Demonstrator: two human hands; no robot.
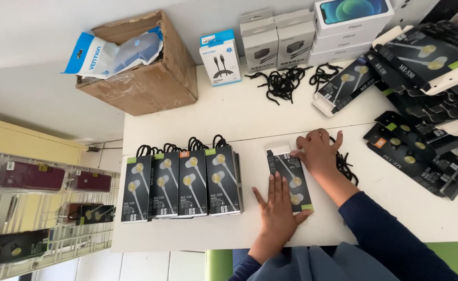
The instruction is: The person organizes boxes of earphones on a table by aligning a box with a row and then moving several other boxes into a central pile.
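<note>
Both hands (278,211) press earphone box (291,177).

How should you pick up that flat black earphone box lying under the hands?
The black earphone box lies flat on the white table, so probably pinch its two long edges, coming from above. The left hand presses its lower end and the right hand its upper end; the middle is free. The row of finished boxes stands clear to the left.

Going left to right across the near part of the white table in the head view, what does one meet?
Row of four black earphone boxes → left hand flat on the table → black earphone box lying under both hands → right hand on that box's top end → loose black ties → pile of black earphone boxes.
</note>
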